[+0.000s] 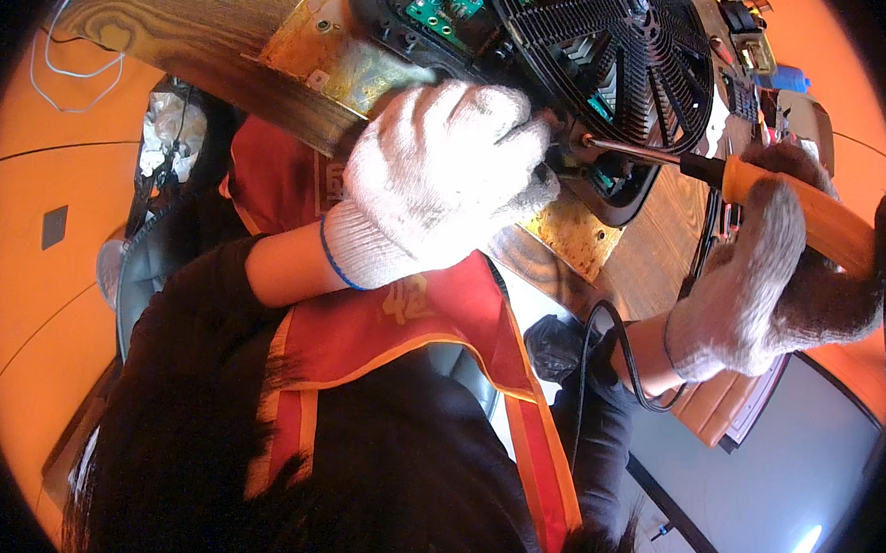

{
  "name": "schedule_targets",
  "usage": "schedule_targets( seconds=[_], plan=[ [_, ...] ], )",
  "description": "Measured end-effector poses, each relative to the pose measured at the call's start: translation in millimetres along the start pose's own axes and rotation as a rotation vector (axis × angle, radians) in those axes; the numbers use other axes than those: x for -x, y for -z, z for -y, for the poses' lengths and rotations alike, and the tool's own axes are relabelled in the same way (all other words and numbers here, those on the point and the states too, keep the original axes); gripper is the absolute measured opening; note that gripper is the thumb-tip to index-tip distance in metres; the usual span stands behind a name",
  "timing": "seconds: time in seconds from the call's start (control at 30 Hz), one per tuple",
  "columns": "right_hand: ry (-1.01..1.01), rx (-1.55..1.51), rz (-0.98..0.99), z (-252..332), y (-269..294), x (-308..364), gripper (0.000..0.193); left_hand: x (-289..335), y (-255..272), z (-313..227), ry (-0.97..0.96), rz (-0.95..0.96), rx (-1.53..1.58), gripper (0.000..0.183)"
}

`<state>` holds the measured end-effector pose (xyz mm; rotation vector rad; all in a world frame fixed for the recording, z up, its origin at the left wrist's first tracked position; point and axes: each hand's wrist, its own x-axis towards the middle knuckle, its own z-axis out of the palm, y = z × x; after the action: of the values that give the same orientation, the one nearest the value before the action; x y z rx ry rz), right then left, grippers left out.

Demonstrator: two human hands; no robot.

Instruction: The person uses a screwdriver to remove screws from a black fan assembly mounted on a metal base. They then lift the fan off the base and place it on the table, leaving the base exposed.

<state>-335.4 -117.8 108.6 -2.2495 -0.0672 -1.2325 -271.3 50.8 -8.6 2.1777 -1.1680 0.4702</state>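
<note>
My left hand (444,161), in a white knit glove, lies over the near side of a black plastic housing (622,208). Its fingers are curled closed beside the housing's edge, and whatever they hold is hidden. In my gloved right hand (753,283) is an electric screwdriver (807,217) with an orange body, black collar and long metal bit. The bit points left, its tip at the housing close to my left fingertips. A round black slatted fan grille (640,62) stands tilted over the housing. Green circuit boards (442,14) show inside.
Beneath the housing lies a stained yellowish metal plate (570,233) on a wooden table (166,12). A black cable (625,336) loops by my right wrist. Several small tools and parts crowd the far right (745,52). A thin white cable (73,72) hangs at the left.
</note>
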Motion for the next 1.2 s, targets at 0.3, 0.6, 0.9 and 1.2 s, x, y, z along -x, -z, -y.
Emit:
schedule_targets(
  seconds=[0.3, 0.6, 0.9, 1.2],
  plan=[
    [-0.009, -0.05, 0.029, -0.6, -2.3, -3.9, 0.068, 0.0, -3.6, -0.3, 0.004, -0.033, -0.007, 0.041],
    [0.083, 0.069, 0.009, -0.7, -3.6, -5.0, 0.071, -2.1, 2.3, -1.3, -0.001, -0.031, 0.039, 0.043],
    [-0.04, -0.105, 0.11, -4.1, -1.3, -2.4, 0.063, -0.3, 1.6, -1.1, -0.014, -0.033, 0.05, 0.046],
    [-0.049, -0.16, 0.15, -7.7, -4.3, -4.4, 0.055, 0.3, -1.0, -1.0, 0.016, -0.015, 0.01, 0.039]
  ],
)
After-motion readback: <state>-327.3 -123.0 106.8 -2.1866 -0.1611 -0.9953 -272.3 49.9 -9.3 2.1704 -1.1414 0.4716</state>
